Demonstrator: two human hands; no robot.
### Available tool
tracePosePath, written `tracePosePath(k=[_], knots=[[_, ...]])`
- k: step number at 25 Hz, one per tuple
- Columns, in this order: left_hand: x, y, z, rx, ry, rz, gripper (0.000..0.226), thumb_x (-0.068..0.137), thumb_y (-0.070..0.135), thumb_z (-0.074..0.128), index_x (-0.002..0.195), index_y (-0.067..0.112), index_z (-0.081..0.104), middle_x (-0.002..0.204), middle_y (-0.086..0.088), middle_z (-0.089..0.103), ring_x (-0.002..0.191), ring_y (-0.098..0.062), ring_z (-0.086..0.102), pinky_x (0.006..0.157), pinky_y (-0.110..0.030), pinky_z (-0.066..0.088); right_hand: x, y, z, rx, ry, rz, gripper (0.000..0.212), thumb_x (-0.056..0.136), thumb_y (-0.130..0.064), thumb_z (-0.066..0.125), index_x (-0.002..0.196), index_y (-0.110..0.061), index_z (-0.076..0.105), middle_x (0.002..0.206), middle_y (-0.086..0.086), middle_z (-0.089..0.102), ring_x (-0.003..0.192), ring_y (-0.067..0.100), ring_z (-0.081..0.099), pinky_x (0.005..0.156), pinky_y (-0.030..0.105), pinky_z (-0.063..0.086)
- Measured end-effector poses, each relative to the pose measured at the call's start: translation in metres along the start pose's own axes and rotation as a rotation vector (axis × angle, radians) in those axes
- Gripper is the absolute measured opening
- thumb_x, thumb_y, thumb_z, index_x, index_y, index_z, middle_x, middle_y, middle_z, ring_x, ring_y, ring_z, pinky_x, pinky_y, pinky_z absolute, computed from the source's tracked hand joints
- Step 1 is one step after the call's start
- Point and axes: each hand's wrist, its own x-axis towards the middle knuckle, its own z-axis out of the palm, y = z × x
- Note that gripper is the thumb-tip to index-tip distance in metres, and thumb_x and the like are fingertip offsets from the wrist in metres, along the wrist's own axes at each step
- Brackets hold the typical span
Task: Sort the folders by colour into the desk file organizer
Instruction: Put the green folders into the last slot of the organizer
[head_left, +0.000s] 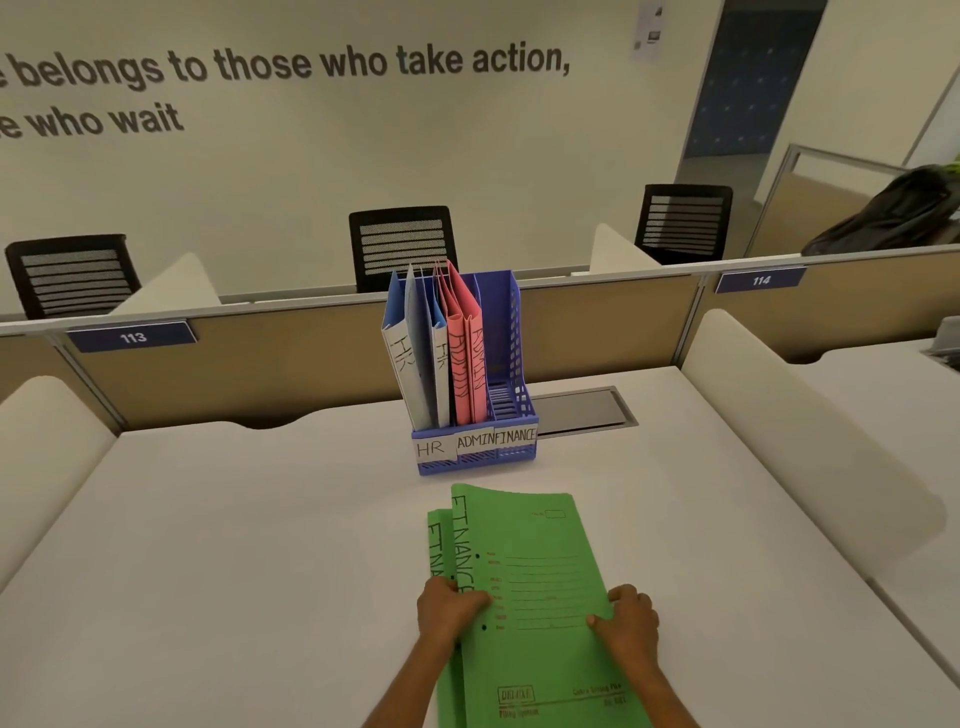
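Two green folders marked FINANCE lie stacked on the white desk in front of me, the top green folder (535, 571) shifted a little right of the lower green folder (435, 545). My left hand (447, 608) grips the top folder's left spine edge. My right hand (631, 623) grips its right edge, thumb on the cover. Behind them stands the blue file organizer (511, 364), with slots labelled HR, ADMIN and FINANCE. Blue folders (410, 353) stand in the HR slot and pink folders (467, 358) in the ADMIN slot. The FINANCE slot holds nothing.
A grey cable hatch (582, 410) is set into the desk right of the organizer. Beige partitions with tags 113 and 114 close the back and sides. Black chairs (402, 244) stand beyond the partition.
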Motion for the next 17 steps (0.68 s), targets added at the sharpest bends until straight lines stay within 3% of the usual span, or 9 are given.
tracePosePath(k=[3,7,10,15,17], knots=[[-0.009,0.017,0.000,-0.133,-0.090,0.061,0.037,0.070,0.012,0.075,0.102,0.012,0.056,0.092,-0.009,0.073,0.073,-0.024,0.074,0.068,-0.041,0.062,-0.007,-0.014,-0.011,-0.114,0.089,-0.091,0.046,0.078,-0.028,0.074,0.114,-0.012,0.052,0.113,0.008,0.052,0.102,0.024,0.049,0.084,0.033,0.047],[-0.031,0.052,0.005,-0.149,0.001,0.308,0.027,0.078,0.008,0.069,0.098,0.019,0.053,0.091,-0.006,0.072,0.070,-0.021,0.073,0.062,-0.036,0.061,-0.028,-0.058,-0.039,0.006,0.197,-0.280,0.050,0.082,-0.030,0.070,0.123,-0.010,0.049,0.121,0.011,0.051,0.108,0.026,0.048,0.089,0.034,0.045],[-0.046,0.079,0.010,-0.189,0.090,0.454,0.027,0.078,0.008,0.070,0.092,0.022,0.051,0.089,-0.001,0.072,0.066,-0.015,0.071,0.055,-0.029,0.059,-0.049,-0.096,-0.069,0.042,0.081,-0.347,0.064,0.082,-0.044,0.066,0.133,-0.016,0.039,0.130,0.005,0.045,0.119,0.023,0.042,0.099,0.036,0.040],[-0.073,0.121,0.010,-0.261,0.237,0.651,0.029,0.078,0.003,0.067,0.094,0.022,0.051,0.085,0.011,0.070,0.076,0.000,0.067,0.059,-0.015,0.055,-0.094,-0.127,-0.114,-0.021,-0.316,-0.456,0.108,0.067,-0.056,0.072,0.149,-0.024,0.008,0.153,-0.005,0.021,0.138,0.018,0.023,0.112,0.036,0.027],[-0.082,0.134,0.010,-0.286,0.276,0.709,0.028,0.079,0.001,0.066,0.093,0.017,0.049,0.083,0.011,0.069,0.077,0.001,0.067,0.056,-0.013,0.053,-0.106,-0.134,-0.109,0.001,-0.310,-0.488,0.120,0.060,-0.058,0.076,0.149,-0.023,0.004,0.153,-0.006,0.017,0.140,0.016,0.022,0.113,0.035,0.027]])
